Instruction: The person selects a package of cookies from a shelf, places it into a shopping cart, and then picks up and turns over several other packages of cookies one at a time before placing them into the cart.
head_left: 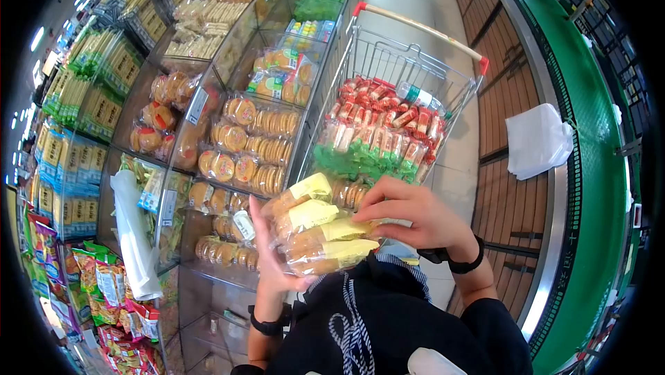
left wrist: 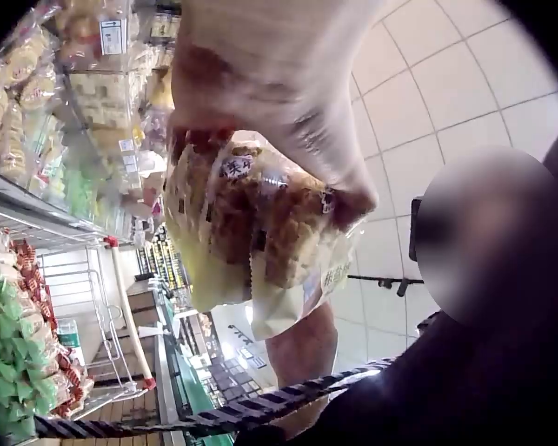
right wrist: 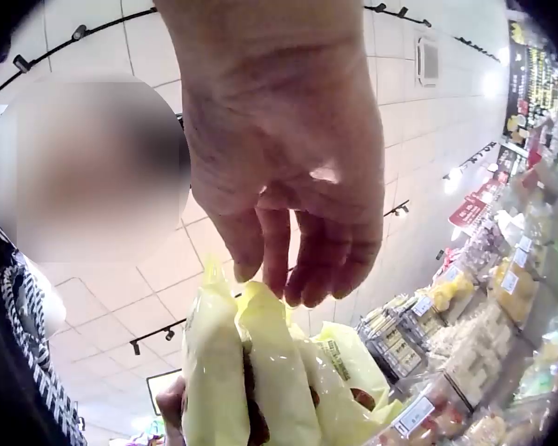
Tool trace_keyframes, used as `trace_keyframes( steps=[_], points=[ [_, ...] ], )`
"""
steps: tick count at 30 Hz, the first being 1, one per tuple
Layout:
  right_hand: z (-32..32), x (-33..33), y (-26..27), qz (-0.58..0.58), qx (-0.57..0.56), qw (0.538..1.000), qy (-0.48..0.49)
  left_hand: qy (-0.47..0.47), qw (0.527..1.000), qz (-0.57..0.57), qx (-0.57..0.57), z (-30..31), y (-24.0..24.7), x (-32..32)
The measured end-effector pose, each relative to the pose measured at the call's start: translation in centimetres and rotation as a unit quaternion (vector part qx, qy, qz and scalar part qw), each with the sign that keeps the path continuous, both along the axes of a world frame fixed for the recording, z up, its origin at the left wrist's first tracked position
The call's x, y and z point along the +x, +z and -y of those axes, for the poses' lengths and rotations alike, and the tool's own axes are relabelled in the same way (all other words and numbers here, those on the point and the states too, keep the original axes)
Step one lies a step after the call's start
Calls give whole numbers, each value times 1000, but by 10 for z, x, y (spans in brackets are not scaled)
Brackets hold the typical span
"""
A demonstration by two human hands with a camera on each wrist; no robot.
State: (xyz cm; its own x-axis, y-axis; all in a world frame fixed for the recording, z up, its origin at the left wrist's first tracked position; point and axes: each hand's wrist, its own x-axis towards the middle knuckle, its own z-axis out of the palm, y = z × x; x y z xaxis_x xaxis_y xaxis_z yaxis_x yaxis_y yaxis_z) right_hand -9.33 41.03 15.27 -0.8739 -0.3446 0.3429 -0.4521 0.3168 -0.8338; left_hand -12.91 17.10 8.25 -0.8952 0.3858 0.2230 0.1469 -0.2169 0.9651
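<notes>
My left hand point(head_left: 272, 267) grips a row of several bread packets point(head_left: 320, 228) from the side, thumb at one end and fingers at the other. Each packet has a clear part showing brown crumbly bread and a pale yellow end. In the left wrist view the thumb presses against the outermost packet point(left wrist: 293, 232). My right hand point(head_left: 410, 217) hovers at the yellow ends point(right wrist: 270, 344), with its fingers bent loosely down. In the right wrist view a gap shows between thumb and fingers, and the fingertips point(right wrist: 307, 293) are right at the wrapper tops.
Ahead stands a shopping cart point(head_left: 422, 32) loaded with red-and-white packs point(head_left: 377, 94), green-ended packs point(head_left: 367, 150) and a bottle point(head_left: 421, 96). Shelf bins of round biscuits point(head_left: 235, 138) line the left. A green counter point(head_left: 575, 49) with white plastic bags point(head_left: 539, 141) runs along the right.
</notes>
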Motion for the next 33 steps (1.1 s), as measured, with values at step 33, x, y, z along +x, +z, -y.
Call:
trace_keyframes(
  steps=[33],
  points=[
    [10, 8, -7, -62, 105, 990, -78, -105, 988, -40, -106, -8, -7, 22]
  ],
)
